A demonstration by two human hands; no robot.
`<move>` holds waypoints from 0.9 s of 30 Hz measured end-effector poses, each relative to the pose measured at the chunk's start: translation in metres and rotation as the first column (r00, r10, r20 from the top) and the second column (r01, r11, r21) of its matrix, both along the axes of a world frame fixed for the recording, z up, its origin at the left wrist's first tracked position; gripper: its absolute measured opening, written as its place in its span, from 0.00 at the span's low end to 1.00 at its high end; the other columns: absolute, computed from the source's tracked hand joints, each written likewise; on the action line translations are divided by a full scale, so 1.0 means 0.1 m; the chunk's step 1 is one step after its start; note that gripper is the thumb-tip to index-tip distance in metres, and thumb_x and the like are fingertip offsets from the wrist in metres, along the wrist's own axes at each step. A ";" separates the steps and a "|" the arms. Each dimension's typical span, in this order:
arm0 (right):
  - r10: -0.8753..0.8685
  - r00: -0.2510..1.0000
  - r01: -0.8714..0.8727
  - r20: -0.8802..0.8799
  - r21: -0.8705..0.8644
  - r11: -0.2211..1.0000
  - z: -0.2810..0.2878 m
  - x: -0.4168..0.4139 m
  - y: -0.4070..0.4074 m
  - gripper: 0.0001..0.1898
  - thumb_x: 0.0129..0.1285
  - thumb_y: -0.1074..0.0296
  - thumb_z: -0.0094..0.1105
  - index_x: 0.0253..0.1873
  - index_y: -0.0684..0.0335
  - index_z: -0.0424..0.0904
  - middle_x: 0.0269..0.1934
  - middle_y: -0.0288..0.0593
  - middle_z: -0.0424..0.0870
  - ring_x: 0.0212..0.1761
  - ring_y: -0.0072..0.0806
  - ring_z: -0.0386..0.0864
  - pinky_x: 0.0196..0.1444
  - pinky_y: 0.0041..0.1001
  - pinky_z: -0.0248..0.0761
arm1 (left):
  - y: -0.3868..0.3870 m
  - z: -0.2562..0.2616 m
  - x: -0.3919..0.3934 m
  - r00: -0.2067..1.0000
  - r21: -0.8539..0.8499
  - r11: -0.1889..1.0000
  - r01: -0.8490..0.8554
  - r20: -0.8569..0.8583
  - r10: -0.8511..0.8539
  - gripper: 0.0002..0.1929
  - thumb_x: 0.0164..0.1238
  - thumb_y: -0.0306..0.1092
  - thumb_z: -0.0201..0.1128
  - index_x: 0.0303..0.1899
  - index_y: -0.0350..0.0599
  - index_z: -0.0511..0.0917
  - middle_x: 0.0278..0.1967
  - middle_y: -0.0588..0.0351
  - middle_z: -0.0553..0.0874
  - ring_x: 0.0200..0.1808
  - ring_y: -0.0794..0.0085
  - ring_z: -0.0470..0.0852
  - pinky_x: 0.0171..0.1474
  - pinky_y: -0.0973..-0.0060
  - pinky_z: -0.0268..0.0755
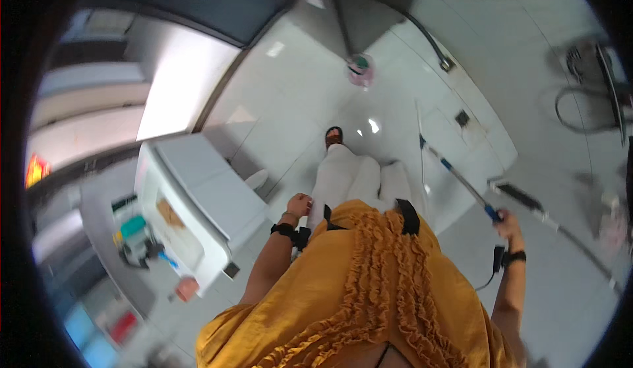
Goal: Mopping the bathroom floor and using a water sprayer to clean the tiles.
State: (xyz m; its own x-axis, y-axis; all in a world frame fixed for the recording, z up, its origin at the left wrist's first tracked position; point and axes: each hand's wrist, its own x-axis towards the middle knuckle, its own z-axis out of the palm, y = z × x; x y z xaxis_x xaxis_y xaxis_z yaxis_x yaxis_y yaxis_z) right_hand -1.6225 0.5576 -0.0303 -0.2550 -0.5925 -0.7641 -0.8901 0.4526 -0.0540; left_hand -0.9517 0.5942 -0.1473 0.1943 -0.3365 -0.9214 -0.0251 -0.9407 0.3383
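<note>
My right hand (507, 223) is closed around the blue grip at the end of a long-handled floor squeegee (462, 177), right of my body. Its pole slants up and left to a thin, pale blade end low over the glossy tiled floor (282, 96). Beside my left thigh hangs my left hand (299, 205), its fingers curled; whether they touch anything is hidden from this angle. A sandal (334, 135) on one foot shows ahead of my white trousers. Both wrists wear black straps with small devices.
A white sink (173, 219) stands at left, near a pink cup (186, 289). A pink container (360, 69) is on the floor ahead. A square floor drain (462, 117), a long-handled brush (519, 196) and a grey hose (428, 36) lie to the right. Dark-framed glass panels border the upper left.
</note>
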 end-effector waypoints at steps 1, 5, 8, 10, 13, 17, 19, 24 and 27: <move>-0.021 0.999 0.022 0.024 -0.020 1.000 0.08 0.21 -0.11 0.24 0.37 0.67 0.60 0.46 0.59 0.74 0.37 0.54 0.78 0.39 0.50 0.75 0.40 0.37 0.70 | -0.10 -0.01 0.18 0.999 0.014 0.999 0.048 -0.011 -0.047 0.09 0.59 0.35 0.53 0.35 0.41 0.74 0.23 0.55 0.78 0.19 0.72 0.75 0.22 0.74 0.72; 0.051 0.994 -0.056 -0.096 -0.050 0.997 0.24 0.94 -0.33 0.22 0.39 0.70 0.56 0.46 0.56 0.76 0.38 0.54 0.78 0.42 0.47 0.75 0.44 0.36 0.69 | -0.80 0.10 0.71 0.989 0.069 0.987 0.148 0.007 -0.148 0.09 0.59 0.37 0.52 0.34 0.42 0.74 0.23 0.56 0.78 0.21 0.72 0.78 0.22 0.75 0.71; -0.060 0.994 0.061 -0.095 0.008 0.998 0.32 1.30 -0.48 0.21 0.41 0.72 0.54 0.46 0.55 0.76 0.39 0.52 0.78 0.43 0.46 0.74 0.45 0.36 0.69 | -1.24 0.08 1.11 0.984 0.100 0.979 0.176 -0.028 -0.175 0.08 0.59 0.36 0.52 0.34 0.43 0.73 0.23 0.56 0.78 0.21 0.72 0.79 0.21 0.76 0.71; -0.089 0.985 0.085 -0.146 -0.031 0.996 0.34 1.51 -0.53 0.19 0.44 0.72 0.53 0.45 0.55 0.76 0.39 0.51 0.78 0.42 0.46 0.74 0.45 0.36 0.69 | -1.61 0.13 1.31 0.961 0.148 0.950 0.274 0.003 -0.277 0.07 0.59 0.35 0.52 0.37 0.46 0.72 0.22 0.57 0.77 0.21 0.72 0.78 0.20 0.77 0.70; -0.249 0.956 0.246 -0.157 -0.036 0.969 0.43 1.96 -0.69 0.16 0.48 0.69 0.54 0.45 0.55 0.76 0.37 0.50 0.79 0.41 0.45 0.75 0.43 0.36 0.70 | -1.94 -0.14 2.13 0.927 0.210 0.903 0.375 -0.081 -0.366 0.08 0.59 0.35 0.52 0.38 0.45 0.72 0.23 0.57 0.77 0.21 0.71 0.78 0.21 0.77 0.70; -0.457 0.860 0.449 -0.226 -0.091 0.889 0.47 2.16 -0.53 0.14 0.49 0.66 0.55 0.44 0.54 0.77 0.37 0.48 0.79 0.40 0.43 0.76 0.43 0.37 0.71 | -2.80 0.20 1.63 0.875 0.209 0.866 0.454 0.078 -0.477 0.08 0.59 0.35 0.52 0.38 0.44 0.72 0.24 0.56 0.77 0.21 0.71 0.78 0.21 0.77 0.70; -0.501 0.825 0.494 -0.260 -0.097 0.864 0.43 2.18 -0.50 0.14 0.49 0.65 0.55 0.44 0.54 0.77 0.37 0.48 0.79 0.40 0.43 0.77 0.42 0.37 0.71 | -3.13 0.26 1.49 0.844 0.168 0.843 0.511 0.091 -0.529 0.08 0.60 0.35 0.51 0.38 0.43 0.71 0.25 0.55 0.78 0.22 0.71 0.78 0.21 0.76 0.70; -0.529 0.784 0.531 -0.324 -0.091 0.843 0.39 2.02 -0.51 0.15 0.49 0.64 0.56 0.44 0.54 0.77 0.37 0.46 0.80 0.40 0.42 0.77 0.42 0.36 0.71 | -3.84 0.53 0.80 0.722 -0.066 0.719 0.692 0.068 -0.689 0.09 0.63 0.38 0.52 0.40 0.45 0.72 0.26 0.57 0.78 0.24 0.73 0.78 0.25 0.78 0.69; -0.555 0.757 0.585 -0.346 -0.021 0.811 0.45 1.99 -0.63 0.16 0.48 0.64 0.57 0.44 0.55 0.77 0.39 0.46 0.80 0.42 0.41 0.77 0.44 0.36 0.71 | -4.09 0.66 0.53 0.660 -0.111 0.657 0.746 -0.017 -0.751 0.08 0.64 0.37 0.51 0.39 0.45 0.72 0.26 0.58 0.78 0.24 0.74 0.78 0.25 0.78 0.69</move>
State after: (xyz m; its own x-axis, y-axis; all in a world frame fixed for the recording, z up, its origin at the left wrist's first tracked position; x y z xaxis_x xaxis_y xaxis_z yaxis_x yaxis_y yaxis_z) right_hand -1.4236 0.4944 0.0151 -0.7627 -0.1960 -0.6164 -0.4242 0.8709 0.2480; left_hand -0.8984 0.1857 -0.0813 -0.2096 -0.4231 -0.8815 -0.6863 -0.5785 0.4408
